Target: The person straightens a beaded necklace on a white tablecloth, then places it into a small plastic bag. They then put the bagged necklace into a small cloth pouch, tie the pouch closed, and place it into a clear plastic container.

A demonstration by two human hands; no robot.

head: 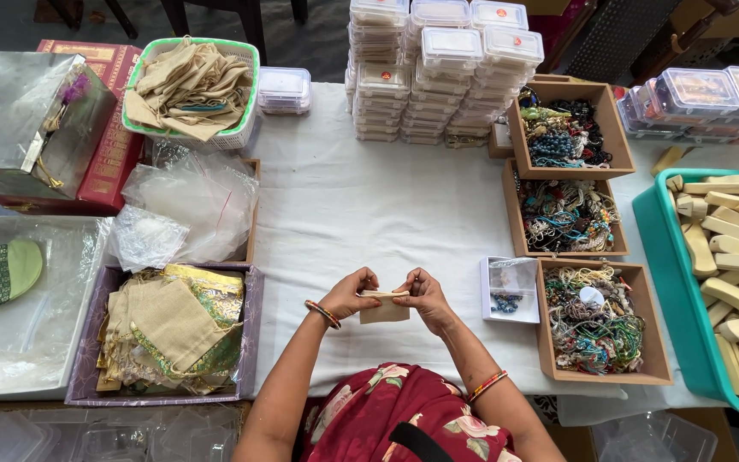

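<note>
Left hand [351, 293]: clenched on the left top edge of a small beige cloth pouch [384, 309].
Right hand [422, 293]: clenched on the pouch's right top edge.
Pouch: held just above the white tablecloth [369, 205], its mouth pulled open between both hands.
Right of the hands: a small open clear box [511, 289] with dark beads is set beside a wooden tray of bead strings [596, 321].
Left: a purple tray of burlap pouches [168, 329] is seen.

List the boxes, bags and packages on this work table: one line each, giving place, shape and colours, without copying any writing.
Small beige pouch: held by left hand and right hand.
Stacked clear lidded boxes: far centre, rectangular, red dot stickers.
Green basket: far left, beige pouches inside.
Silver gift bag: far left, shiny.
Three brown boxes: right, beaded strings.
Teal tray: right edge, wooden pieces.
</note>
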